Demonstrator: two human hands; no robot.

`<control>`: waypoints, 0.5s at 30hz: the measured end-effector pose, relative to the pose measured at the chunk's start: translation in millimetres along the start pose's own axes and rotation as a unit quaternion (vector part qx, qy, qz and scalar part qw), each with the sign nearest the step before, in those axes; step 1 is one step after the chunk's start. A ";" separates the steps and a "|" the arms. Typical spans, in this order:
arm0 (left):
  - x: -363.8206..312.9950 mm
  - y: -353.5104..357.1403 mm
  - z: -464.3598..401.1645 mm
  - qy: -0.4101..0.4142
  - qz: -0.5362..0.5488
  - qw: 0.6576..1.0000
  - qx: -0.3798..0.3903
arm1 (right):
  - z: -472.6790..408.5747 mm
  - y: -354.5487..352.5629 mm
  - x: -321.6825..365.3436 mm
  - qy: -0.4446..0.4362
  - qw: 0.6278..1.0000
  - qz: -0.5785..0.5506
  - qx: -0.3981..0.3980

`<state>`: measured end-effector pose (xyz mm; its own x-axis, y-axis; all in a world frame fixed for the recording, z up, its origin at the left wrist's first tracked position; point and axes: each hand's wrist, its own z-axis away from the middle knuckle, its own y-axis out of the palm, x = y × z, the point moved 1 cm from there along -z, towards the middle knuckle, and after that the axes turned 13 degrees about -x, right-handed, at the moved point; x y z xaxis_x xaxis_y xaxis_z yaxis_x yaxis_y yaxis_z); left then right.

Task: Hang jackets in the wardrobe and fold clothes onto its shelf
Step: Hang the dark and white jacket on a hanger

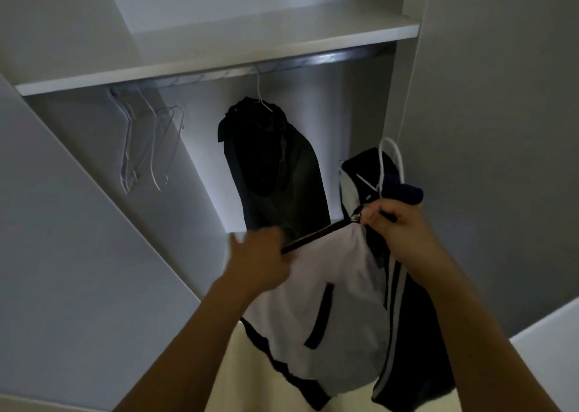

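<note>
Fingers [380, 215] of both hands grip one white-and-navy jacket [326, 302]; one dark jacket [275, 167] hangs beside four empty hangers [147, 148].

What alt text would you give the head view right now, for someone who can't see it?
Two hands hold a white and dark jacket on a white hanger before an open wardrobe: the right hand pinches its zip pull, the left hand grips the zip edge. Behind, a dark jacket hangs on the rail, with empty hangers to its left.
</note>
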<state>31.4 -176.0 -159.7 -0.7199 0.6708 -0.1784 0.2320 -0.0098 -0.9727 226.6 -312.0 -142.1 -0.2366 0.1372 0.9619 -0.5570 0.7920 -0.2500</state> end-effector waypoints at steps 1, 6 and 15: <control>-16.0 3.2 -1.1 0.045 0.078 0.996 0.014 | 1.1 3.3 3.7 -0.002 1.000 -0.003 0.014; -49.3 14.0 1.3 0.107 0.158 0.980 -0.047 | -2.9 0.4 12.2 -0.048 0.998 0.037 0.000; -5.1 28.2 -2.7 0.004 -0.047 0.990 0.130 | -5.8 6.0 -1.3 -0.126 0.986 0.096 -0.046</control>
<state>43.4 -177.7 -185.9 -0.7245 0.6839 -0.0857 -0.0128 -0.1376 -0.9904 228.2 -304.0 -144.2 -0.5281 0.1473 0.8363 -0.4107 0.8177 -0.4034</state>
